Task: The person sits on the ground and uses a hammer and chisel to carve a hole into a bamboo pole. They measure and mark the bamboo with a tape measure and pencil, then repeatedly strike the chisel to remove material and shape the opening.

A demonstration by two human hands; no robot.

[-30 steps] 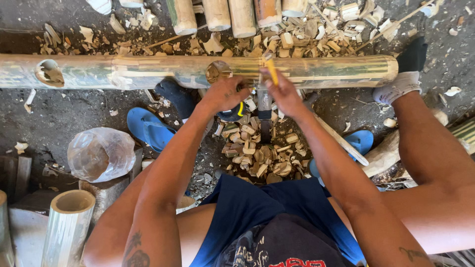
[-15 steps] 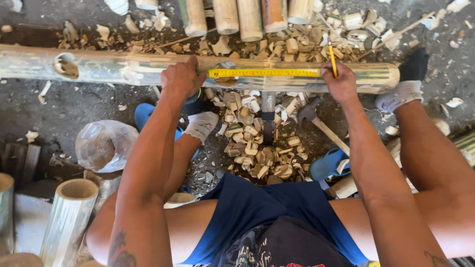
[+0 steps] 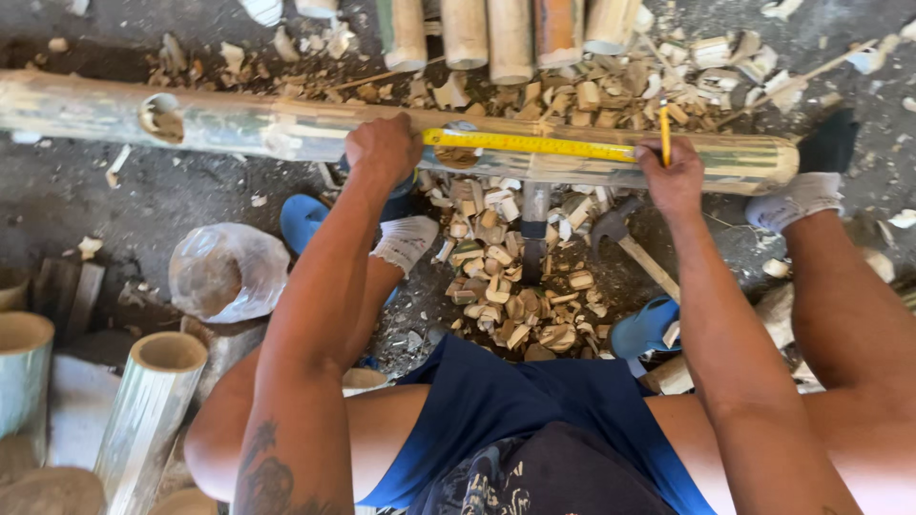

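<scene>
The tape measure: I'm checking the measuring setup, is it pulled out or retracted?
Pulled out: the yellow tape measure lies stretched along the bamboo pole, between the left hand and right hand.

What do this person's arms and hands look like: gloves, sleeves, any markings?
Both arms are bare, with no sleeves showing. The left hand and right hand wear no gloves, rings or watch. A dark tattoo marks the left forearm near the elbow.

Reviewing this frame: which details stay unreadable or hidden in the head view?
- Tape measure markings: too small to read.
- Its case: covered by the left hand.
- Pencil tip: hidden behind the right hand.
- Bamboo pole left end: cut off by the frame edge.
- Plastic bag contents: blurred by cloudy film.
</scene>
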